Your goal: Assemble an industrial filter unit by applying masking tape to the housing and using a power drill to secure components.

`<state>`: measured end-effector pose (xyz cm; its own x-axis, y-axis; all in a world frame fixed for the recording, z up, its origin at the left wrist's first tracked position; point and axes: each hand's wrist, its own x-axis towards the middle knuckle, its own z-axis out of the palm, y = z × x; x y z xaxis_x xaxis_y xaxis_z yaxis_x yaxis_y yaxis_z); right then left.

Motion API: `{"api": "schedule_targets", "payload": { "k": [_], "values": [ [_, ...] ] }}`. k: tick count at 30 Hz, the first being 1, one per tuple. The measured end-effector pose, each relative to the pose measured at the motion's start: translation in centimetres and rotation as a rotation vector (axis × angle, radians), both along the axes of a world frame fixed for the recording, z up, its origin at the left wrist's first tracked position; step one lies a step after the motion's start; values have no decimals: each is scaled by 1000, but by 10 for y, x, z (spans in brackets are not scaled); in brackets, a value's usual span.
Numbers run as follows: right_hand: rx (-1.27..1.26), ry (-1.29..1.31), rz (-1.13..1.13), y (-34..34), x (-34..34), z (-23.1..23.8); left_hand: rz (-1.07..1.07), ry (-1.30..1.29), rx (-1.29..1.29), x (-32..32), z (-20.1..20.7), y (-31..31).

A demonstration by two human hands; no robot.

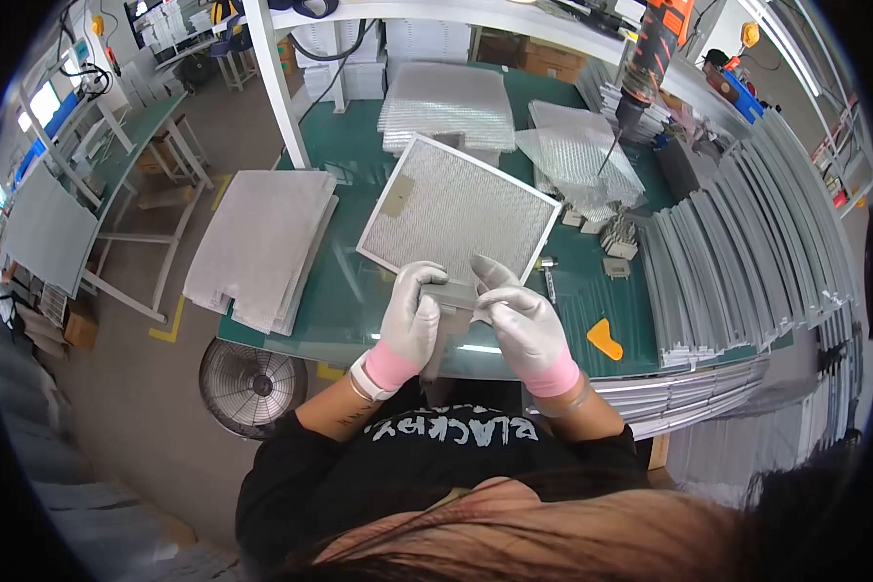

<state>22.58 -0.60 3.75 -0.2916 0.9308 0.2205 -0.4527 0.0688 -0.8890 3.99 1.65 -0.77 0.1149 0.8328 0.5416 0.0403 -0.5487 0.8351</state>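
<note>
A mesh filter panel [466,209] in a thin white frame lies at a slant on the green table, with a tan patch near its left side. Over its near edge are my hands, in white gloves with pink cuffs. My left hand [412,315] is closed, fingers curled round one end of a small grey flat piece [453,294]. My right hand [524,325] is pinched beside the other end; its index finger points up over the mesh. What the right fingertips hold is too small to make out.
Grey sheets [262,242] are stacked on the left, mesh sheets [448,107] behind. A power screwdriver [640,78] hangs at the upper right. Many metal frame strips [747,242] stand along the right. An orange-yellow piece [604,339] lies near my right hand; a floor fan [260,385] stands below left.
</note>
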Motion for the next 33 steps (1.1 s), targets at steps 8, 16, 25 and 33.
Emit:
{"api": "schedule_targets", "payload": {
  "k": [8, 16, 25, 33],
  "values": [
    [-66, -150, -111, -9, -20, -6, 109, 68, 85, 11, -5, -12],
    [302, -541, -299, -4, -16, -29, 86, 60, 77, 14, -8, -12],
    [584, -673, -431, -7, -20, -18, -16, -5, 8, 11, -5, -16],
    [548, -585, -327, -6, -6, -31, -105, 172, 116, 1, -8, -17]
  ]
}}
